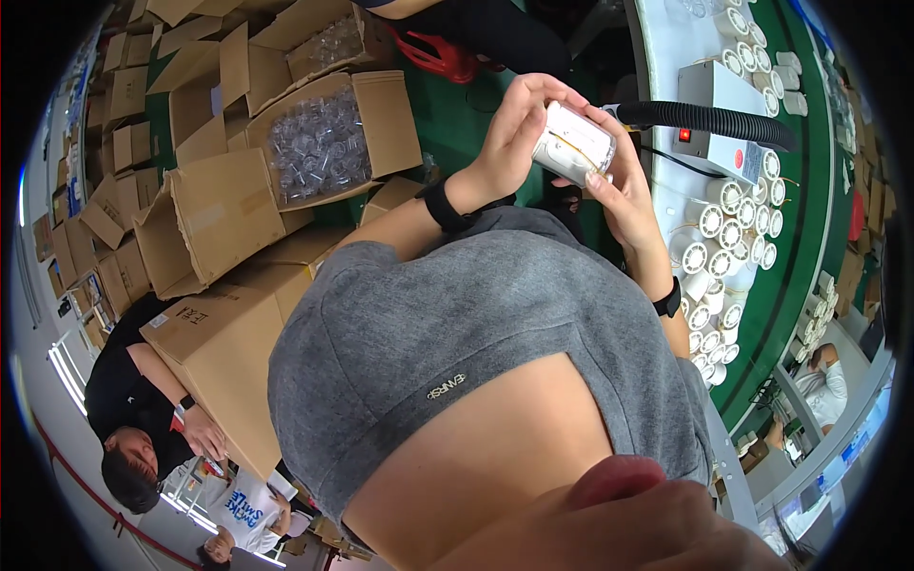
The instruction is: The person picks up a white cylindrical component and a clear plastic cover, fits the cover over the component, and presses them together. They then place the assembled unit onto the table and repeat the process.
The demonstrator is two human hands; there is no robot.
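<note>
Between my two hands is a white plastic housing (577, 143) with rounded corners, a glossy, see-through-looking shell and a thin yellow wire across its face. My left hand (514, 138) grips its left side, fingers curled over the top edge. On the other side, my right hand (625, 186) wraps round it, the thumb pressed at the lower right corner near the wire. The underside is hidden by the housing itself. Just right of it, the mouth of a black corrugated hose (709, 117) reaches over the table.
A grey metal box (700, 90) with a red switch stands on the white table (657, 29). Many white round slotted parts (728, 235) lie beside the green belt (795, 238). Left, an open carton (388, 124) holds clear plastic pieces. A person's hand (203, 433) touches a large carton (228, 352).
</note>
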